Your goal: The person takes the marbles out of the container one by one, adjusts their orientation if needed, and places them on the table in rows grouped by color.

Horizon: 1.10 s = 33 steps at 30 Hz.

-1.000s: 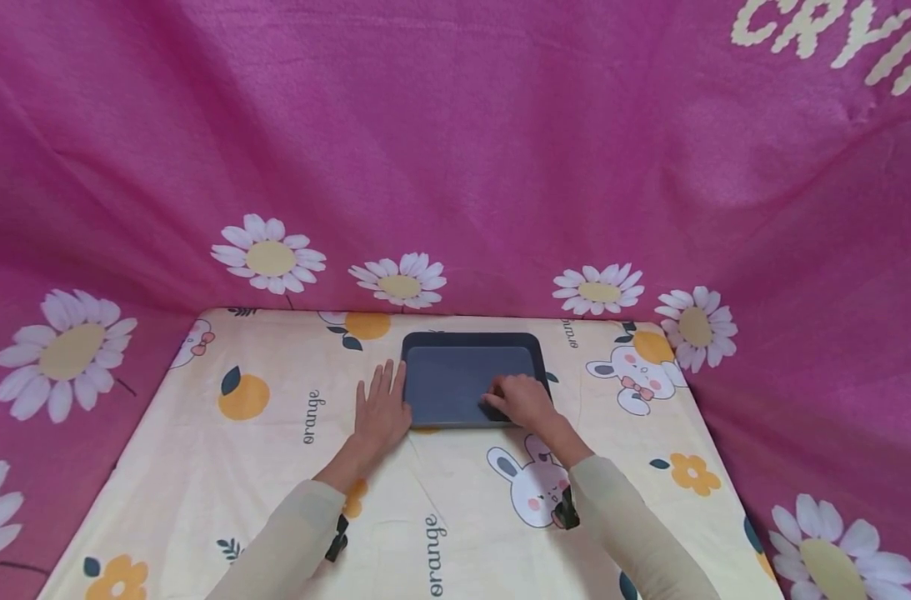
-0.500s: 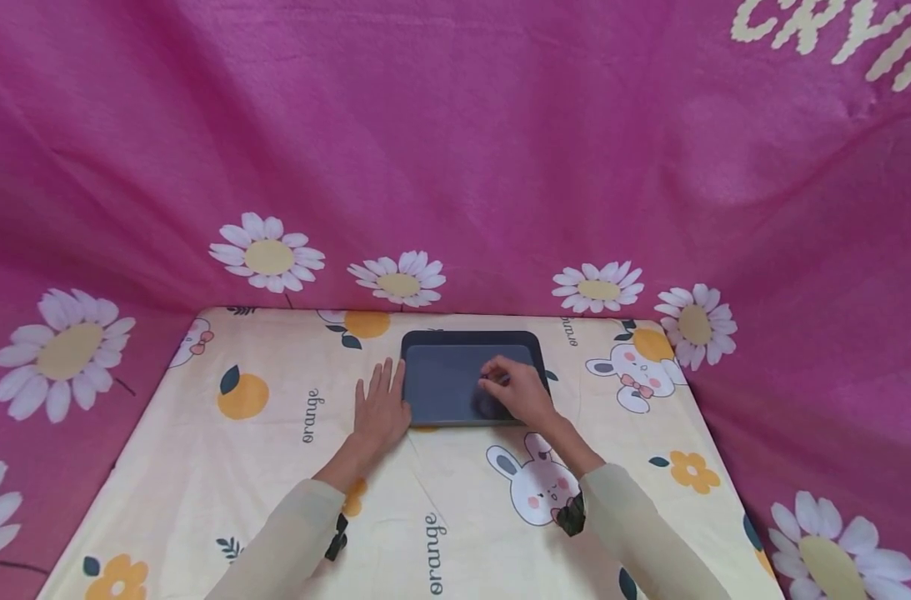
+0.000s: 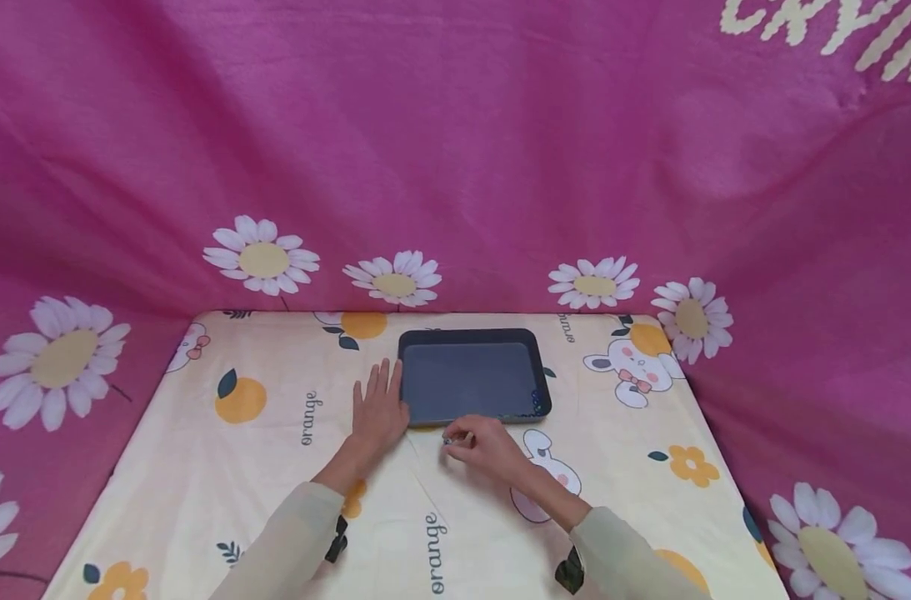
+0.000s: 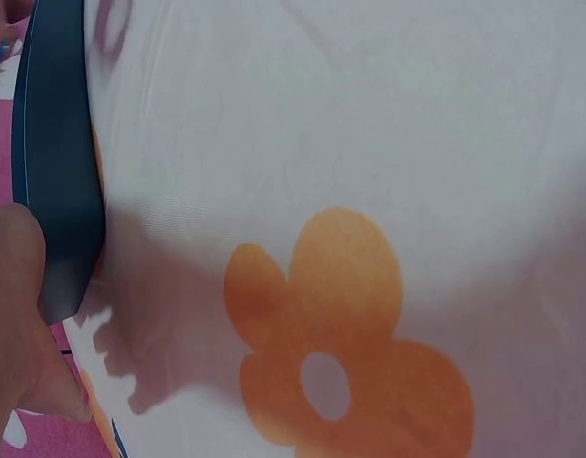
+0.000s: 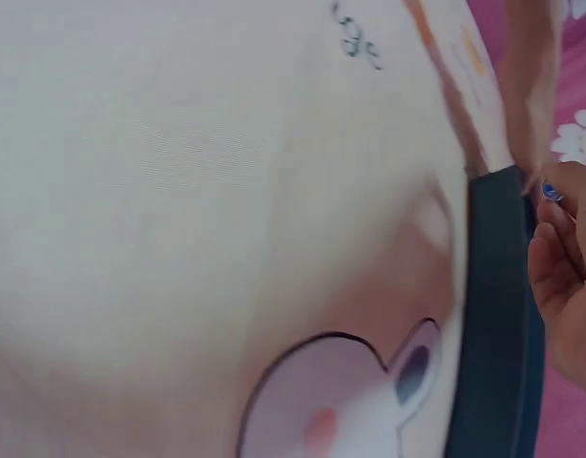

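A dark grey rectangular tray (image 3: 466, 375) lies on the patterned cloth in the head view. Small blue bead-like pieces (image 3: 535, 402) are gathered in its near right corner and along its near edge. My left hand (image 3: 380, 410) rests flat with straight fingers against the tray's left side. Just in front of the tray's near edge, my right hand (image 3: 485, 446) pinches a small shiny blue bead-like piece (image 5: 552, 192) between thumb and fingertips. The fingers partly hide that piece, so its exact kind is unclear.
The tabletop cloth (image 3: 290, 467) carries printed oranges, flowers and rabbits. A pink curtain (image 3: 455, 150) with daisies rises behind the table and along both sides. Dark straps or mounts (image 3: 337, 538) hang at the sleeves.
My right hand has lifted from inside the tray's right part and moved toward me and left, past the near edge, with the small blue piece. My left hand has stayed put.
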{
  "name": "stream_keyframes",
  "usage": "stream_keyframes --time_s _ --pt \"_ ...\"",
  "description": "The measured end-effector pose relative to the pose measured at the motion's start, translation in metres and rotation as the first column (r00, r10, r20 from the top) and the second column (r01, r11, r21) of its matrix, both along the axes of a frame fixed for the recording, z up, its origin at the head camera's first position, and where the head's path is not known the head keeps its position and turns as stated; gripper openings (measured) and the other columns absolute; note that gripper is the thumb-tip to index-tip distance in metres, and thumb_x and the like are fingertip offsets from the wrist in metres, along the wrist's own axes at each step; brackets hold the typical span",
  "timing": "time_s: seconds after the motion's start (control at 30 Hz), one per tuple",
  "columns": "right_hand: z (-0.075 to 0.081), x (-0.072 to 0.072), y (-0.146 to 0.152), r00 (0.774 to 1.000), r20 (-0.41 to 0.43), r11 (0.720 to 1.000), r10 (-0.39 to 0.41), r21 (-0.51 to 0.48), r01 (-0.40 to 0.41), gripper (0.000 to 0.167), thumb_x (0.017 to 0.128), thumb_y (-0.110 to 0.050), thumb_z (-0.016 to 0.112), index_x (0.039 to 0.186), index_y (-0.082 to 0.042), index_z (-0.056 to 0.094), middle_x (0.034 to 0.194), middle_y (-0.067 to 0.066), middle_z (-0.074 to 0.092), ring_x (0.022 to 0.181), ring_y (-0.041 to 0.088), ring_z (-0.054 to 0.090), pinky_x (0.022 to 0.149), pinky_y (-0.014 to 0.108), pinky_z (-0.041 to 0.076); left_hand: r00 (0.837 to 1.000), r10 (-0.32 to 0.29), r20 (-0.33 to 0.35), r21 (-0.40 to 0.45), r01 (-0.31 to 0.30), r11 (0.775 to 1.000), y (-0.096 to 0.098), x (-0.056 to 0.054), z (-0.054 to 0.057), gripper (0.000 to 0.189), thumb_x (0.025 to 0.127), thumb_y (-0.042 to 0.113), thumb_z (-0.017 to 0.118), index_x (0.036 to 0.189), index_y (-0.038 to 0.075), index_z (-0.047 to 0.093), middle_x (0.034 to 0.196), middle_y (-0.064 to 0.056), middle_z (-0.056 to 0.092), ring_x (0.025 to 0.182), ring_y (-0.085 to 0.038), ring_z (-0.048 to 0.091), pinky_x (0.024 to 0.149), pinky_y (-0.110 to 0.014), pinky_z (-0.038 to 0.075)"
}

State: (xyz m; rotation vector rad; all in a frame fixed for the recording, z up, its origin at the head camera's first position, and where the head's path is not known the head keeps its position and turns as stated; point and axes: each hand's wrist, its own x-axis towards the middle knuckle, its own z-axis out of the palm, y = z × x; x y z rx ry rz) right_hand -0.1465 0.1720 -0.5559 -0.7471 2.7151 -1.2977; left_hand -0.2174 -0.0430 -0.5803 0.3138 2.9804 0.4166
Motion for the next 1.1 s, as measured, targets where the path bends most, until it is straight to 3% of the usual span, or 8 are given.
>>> stream_keyframes --time_s 0.33,0.67,1.1 --pt "-0.021 0.002 -0.017 1.0 0.024 0.995 -0.005 0.098 0.003 0.012 0.09 -0.013 0.073 0.102 -0.01 0.076 0.085 -0.007 0.069 0.073 0.003 0.058 0.069 0.023 0.051 1.0 0.001 -0.005 0.015 -0.001 1.0 -0.003 -0.001 0.001 0.07 0.1 0.026 0.047 0.16 0.007 0.018 0.165 -0.017 0.013 0.151 -0.034 0.01 0.117 -0.06 0.01" --pt "-0.027 0.002 -0.022 1.0 -0.002 0.982 -0.028 0.186 0.028 0.011 0.09 -0.016 0.075 0.101 -0.016 0.077 0.091 -0.01 0.069 0.078 0.003 0.056 0.074 0.025 0.05 1.0 -0.013 0.001 0.0 0.013 1.0 -0.003 0.0 0.002 0.071 0.1 0.027 0.048 0.16 0.007 0.017 0.165 -0.017 0.011 0.151 -0.034 0.009 0.117 -0.06 0.009" --pt "-0.035 -0.004 -0.029 1.0 0.0 0.978 -0.002 0.21 0.001 0.01 0.089 -0.019 0.077 0.099 -0.018 0.076 0.091 -0.01 0.07 0.075 0.003 0.054 0.072 0.024 0.047 0.999 -0.039 -0.036 -0.043 0.037 0.998 -0.007 0.0 0.001 0.071 0.1 0.033 0.049 0.16 0.007 0.021 0.166 -0.015 0.011 0.151 -0.033 0.007 0.117 -0.06 0.006"
